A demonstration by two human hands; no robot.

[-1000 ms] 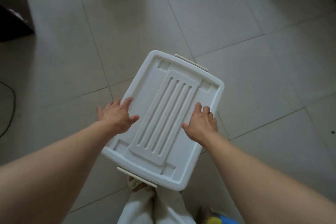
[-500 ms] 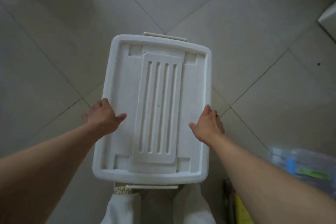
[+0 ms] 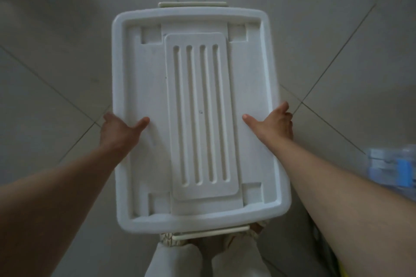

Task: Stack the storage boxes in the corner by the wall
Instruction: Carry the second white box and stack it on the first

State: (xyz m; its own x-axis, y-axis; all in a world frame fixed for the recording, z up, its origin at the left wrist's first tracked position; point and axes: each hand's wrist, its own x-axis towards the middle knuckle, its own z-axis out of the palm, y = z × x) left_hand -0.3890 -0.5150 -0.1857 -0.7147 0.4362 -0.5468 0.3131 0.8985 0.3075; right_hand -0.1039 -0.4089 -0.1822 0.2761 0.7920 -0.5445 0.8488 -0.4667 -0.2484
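A white lidded storage box (image 3: 198, 105) fills the middle of the head view, seen from above, with a ribbed raised panel on its lid and cream latches at its far and near ends. It is held off the tiled floor in front of my body. My left hand (image 3: 119, 129) grips its left long side, thumb on the lid, fingers hidden under the rim. My right hand (image 3: 273, 122) grips the right long side the same way.
Grey floor tiles (image 3: 67, 51) with diagonal grout lines lie all around. A clear plastic container (image 3: 391, 168) with blue parts sits at the right edge. My pale trouser legs (image 3: 180, 261) show below the box.
The view has turned, so the box now lies straight ahead instead of angled, and it looks nearer and larger. The dark furniture at the left is out of view; the clear container has appeared at the right.
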